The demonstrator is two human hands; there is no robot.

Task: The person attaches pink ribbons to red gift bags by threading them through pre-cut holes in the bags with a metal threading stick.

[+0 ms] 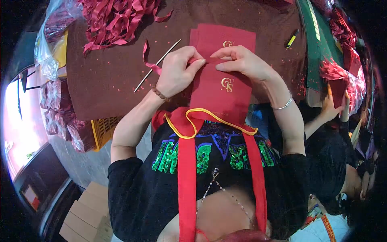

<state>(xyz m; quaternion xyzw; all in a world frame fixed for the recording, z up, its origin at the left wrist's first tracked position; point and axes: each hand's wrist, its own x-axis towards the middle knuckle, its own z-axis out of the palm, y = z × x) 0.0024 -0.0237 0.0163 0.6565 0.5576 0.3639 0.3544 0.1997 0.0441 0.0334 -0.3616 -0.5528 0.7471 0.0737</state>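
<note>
A dark red fabric pouch [219, 90] with a gold logo lies on the brown table [109, 76] right in front of me. My left hand [175, 72] pinches the pouch's top edge together with a red ribbon [150, 60] that trails off to the left. My right hand [242, 62] grips the same top edge from the right, fingertips almost touching the left hand's. Another red pouch [231, 38] with a gold logo lies flat just beyond. A thin metal needle [158, 64] rests on the table left of my left hand.
A heap of red ribbons [117, 20] sits at the far left of the table. A yellow pen [292, 39] lies at the far right by a green mat [318, 44]. Another person [334, 149] works to my right. Plastic bags [52, 52] and cardboard boxes [86, 213] are at left.
</note>
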